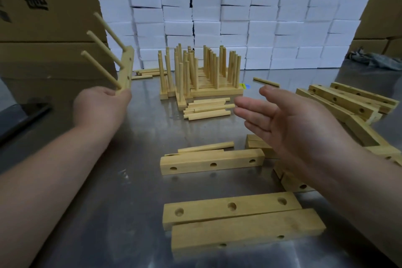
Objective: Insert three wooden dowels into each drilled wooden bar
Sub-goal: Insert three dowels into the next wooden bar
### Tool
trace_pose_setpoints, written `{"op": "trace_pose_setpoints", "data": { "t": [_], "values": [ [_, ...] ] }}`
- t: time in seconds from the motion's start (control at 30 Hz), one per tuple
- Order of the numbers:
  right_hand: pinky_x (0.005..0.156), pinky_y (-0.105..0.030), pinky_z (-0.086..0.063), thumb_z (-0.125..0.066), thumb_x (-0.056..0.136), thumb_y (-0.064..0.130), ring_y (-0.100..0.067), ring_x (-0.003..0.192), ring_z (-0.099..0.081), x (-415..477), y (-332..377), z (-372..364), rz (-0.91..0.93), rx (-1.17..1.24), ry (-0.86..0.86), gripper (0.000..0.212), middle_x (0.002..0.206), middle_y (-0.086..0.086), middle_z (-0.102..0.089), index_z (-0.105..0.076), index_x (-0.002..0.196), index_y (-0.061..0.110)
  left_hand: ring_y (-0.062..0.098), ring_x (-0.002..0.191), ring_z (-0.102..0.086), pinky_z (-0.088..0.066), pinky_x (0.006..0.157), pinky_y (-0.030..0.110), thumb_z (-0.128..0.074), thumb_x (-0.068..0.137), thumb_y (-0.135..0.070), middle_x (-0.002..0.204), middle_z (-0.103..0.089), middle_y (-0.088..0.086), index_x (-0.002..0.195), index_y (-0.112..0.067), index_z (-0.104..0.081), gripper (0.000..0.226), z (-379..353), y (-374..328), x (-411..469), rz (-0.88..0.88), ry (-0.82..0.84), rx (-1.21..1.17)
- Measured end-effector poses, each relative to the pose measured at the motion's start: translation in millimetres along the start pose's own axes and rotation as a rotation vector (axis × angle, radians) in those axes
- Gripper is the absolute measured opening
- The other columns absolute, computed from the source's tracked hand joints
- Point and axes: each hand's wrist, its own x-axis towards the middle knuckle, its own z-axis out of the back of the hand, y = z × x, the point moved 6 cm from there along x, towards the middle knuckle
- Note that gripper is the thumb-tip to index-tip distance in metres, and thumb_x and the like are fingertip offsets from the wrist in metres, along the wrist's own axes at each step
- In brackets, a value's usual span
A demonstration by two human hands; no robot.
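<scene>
My left hand [102, 102] grips the lower end of a drilled wooden bar [126, 69], held upright in the air at the left; three dowels [102, 47] stick out of it toward the upper left. My right hand [282, 119] hovers over the table with fingers straight and palm facing left, holding nothing. Empty drilled bars lie in front of me: one [212, 162] below the right hand and two [230, 208] at the near edge. Loose dowels [206, 109] lie in a small heap mid-table, and a single dowel [206, 147] rests behind the middle bar.
Several finished bars with upright dowels [200, 72] stand in a cluster at the back centre. A pile of empty bars [343, 102] lies at the right. Cardboard boxes [43, 17] rise at the left, white foam blocks [239, 6] wall the back. The table [141, 180] is shiny metal.
</scene>
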Motion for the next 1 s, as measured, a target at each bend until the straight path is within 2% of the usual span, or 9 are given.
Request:
{"op": "trace_pose_setpoints", "data": {
  "t": [0.13,0.23,0.33,0.5,0.63,0.8,0.93,1.0],
  "values": [
    [0.073,-0.021,-0.053,-0.046,0.094,0.021,-0.014,0.086,-0.071,0,0,-1,0.002,-0.03,0.022,0.006,0.095,-0.005,-0.074,-0.049,0.091,0.024,0.029,0.063,-0.055,-0.034,0.052,0.03,-0.061,0.075,-0.042,0.059,-0.059,0.004,0.058,-0.014,-0.06,0.033,-16,12,7,0.006,0.105,0.196],
    [0.071,-0.019,-0.054,-0.047,0.094,0.021,-0.014,0.086,-0.071,0,-1,-2,0.008,-0.05,0.049,0.005,0.092,-0.003,-0.074,-0.051,0.095,0.024,0.025,0.057,-0.056,-0.034,0.048,0.026,-0.06,0.076,-0.045,0.055,-0.061,0.008,0.058,-0.011,-0.065,0.039,-26,15,9,-0.002,0.193,0.325],
    [0.071,-0.019,-0.056,-0.046,0.094,0.02,-0.015,0.084,-0.071,0,-2,-3,0.006,-0.036,0.07,0.007,0.09,-0.004,-0.074,-0.052,0.097,0.022,0.026,0.061,-0.056,-0.036,0.05,0.027,-0.058,0.08,-0.049,0.061,-0.063,0.01,0.062,-0.009,-0.068,0.044,-34,15,11,-0.022,0.245,0.438],
    [0.07,-0.02,-0.056,-0.048,0.093,0.02,-0.015,0.083,-0.071,-2,-3,-4,0.001,-0.042,0.088,0.01,0.087,-0.004,-0.074,-0.053,0.103,0.019,0.026,0.066,-0.053,-0.036,0.052,0.029,-0.053,0.087,-0.048,0.076,-0.062,0.013,0.081,-0.005,-0.066,0.046,-44,16,18,-0.033,0.284,0.553],
    [0.068,-0.02,-0.056,-0.049,0.093,0.021,-0.015,0.081,-0.072,-4,-3,-7,-0.003,-0.068,0.106,0.013,0.084,-0.003,-0.075,-0.054,0.105,0.019,0.024,0.06,-0.048,-0.03,0.048,0.03,-0.048,0.09,-0.047,0.072,-0.055,0.012,0.075,-0.004,-0.057,0.046,-55,11,21,-0.089,0.317,0.694],
    [0.066,-0.021,-0.056,-0.049,0.092,0.022,-0.017,0.078,-0.072,-6,-1,-8,-0.003,-0.092,0.121,0.014,0.08,-0.003,-0.074,-0.056,0.104,0.019,0.021,0.059,-0.044,-0.032,0.052,0.03,-0.047,0.091,-0.045,0.07,-0.049,0.01,0.066,-0.009,-0.048,0.044,-78,-2,31,-0.169,0.356,0.723],
    [0.063,-0.021,-0.056,-0.049,0.092,0.021,-0.016,0.072,-0.071,-8,1,-10,0.001,-0.092,0.126,0.014,0.076,-0.003,-0.073,-0.057,0.103,0.018,0.022,0.061,-0.045,-0.035,0.056,0.031,-0.043,0.093,-0.044,0.071,-0.049,0.01,0.069,-0.008,-0.049,0.044,-100,-9,40,-0.212,0.401,0.733],
    [0.062,-0.022,-0.055,-0.05,0.092,0.02,-0.015,0.067,-0.071,-8,1,-10,-0.001,-0.091,0.123,0.013,0.072,-0.003,-0.073,-0.056,0.103,0.018,0.022,0.063,-0.046,-0.035,0.057,0.031,-0.042,0.093,-0.043,0.072,-0.049,0.009,0.076,-0.007,-0.053,0.042,-105,-9,43,-0.221,0.411,0.734]
  ]
}}
